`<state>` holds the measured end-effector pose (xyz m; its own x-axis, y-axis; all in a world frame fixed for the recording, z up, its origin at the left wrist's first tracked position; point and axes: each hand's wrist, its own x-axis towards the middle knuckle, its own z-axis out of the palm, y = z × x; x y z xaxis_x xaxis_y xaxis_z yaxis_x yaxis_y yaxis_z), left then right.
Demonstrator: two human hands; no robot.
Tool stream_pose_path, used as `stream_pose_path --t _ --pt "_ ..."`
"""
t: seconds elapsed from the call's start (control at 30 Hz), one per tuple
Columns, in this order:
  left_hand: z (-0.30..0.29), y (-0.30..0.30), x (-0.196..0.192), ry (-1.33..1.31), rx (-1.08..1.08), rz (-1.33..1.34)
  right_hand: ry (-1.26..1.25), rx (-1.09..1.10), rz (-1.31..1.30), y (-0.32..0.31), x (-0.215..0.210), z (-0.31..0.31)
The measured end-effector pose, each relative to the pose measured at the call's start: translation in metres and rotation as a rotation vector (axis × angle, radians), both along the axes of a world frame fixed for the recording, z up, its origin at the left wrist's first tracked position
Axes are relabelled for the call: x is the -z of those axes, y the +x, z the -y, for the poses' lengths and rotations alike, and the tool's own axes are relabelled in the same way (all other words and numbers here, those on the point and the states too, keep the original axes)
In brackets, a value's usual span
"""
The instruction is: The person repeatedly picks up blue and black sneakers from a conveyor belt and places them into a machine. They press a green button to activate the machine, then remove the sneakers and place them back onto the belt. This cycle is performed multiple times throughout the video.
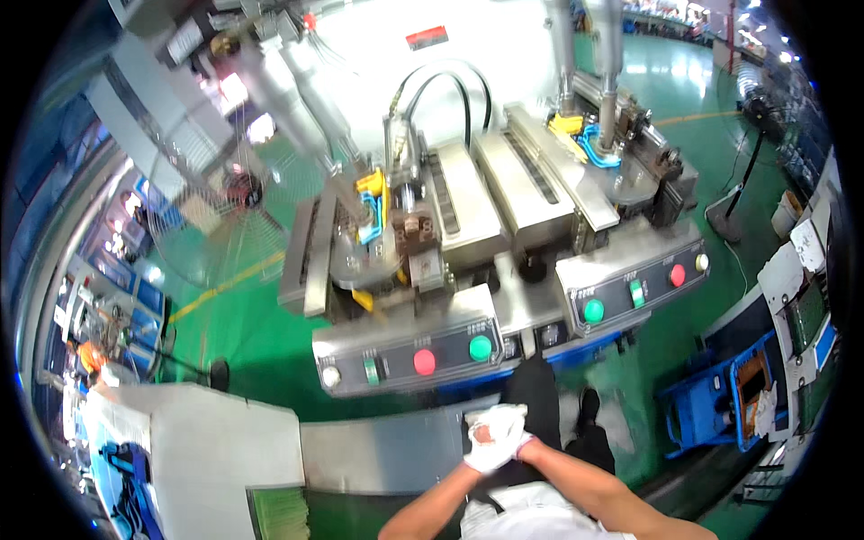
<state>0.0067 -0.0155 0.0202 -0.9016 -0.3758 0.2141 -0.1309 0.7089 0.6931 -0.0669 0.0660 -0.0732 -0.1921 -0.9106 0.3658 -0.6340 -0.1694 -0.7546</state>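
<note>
Both of my hands wear white gloves and meet in front of my lap, over my dark trousers. My left hand and my right hand press against each other, fingers bent inward and closed. A small reddish-brown patch shows between them; whether it is bare skin or a held piece I cannot make out. Beyond the hands stands a metal machine with two control panels. The left panel has green, red and white buttons, and the right panel has similar ones. Neither hand touches them.
Two clamping stations with blue and yellow parts, the left station and the right station, sit behind the panels. A grey-white table is at my left. A blue cart stands to the right, and a wire-guarded fan at far left.
</note>
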Motion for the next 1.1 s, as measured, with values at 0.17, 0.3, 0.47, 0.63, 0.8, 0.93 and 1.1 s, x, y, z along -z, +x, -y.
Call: stream_pose_path --t 0.17,0.3,0.47,0.63,0.8,0.93,1.1 --pt "0.009 0.016 0.012 -0.032 -0.018 -0.068 0.096 -0.079 0.123 0.006 -0.008 0.025" --pt "0.005 -0.001 0.003 -0.085 0.038 -0.168 0.147 -0.037 0.146 -0.012 -0.015 0.026" --pt "-0.004 0.004 0.006 -0.053 0.032 -0.101 0.183 -0.034 0.178 -0.013 -0.024 0.024" --pt "-0.008 0.005 0.006 -0.06 0.058 -0.105 0.198 -0.028 0.201 -0.01 -0.025 0.023" --pt "-0.009 0.004 0.001 -0.065 0.049 -0.121 0.193 -0.009 0.238 -0.006 -0.02 0.018" --pt "-0.008 0.005 -0.001 -0.053 0.074 -0.149 0.217 0.0 0.271 -0.013 -0.022 0.024" --pt "-0.011 0.001 0.001 -0.078 0.065 -0.147 0.273 -0.002 0.311 -0.023 -0.027 0.029"
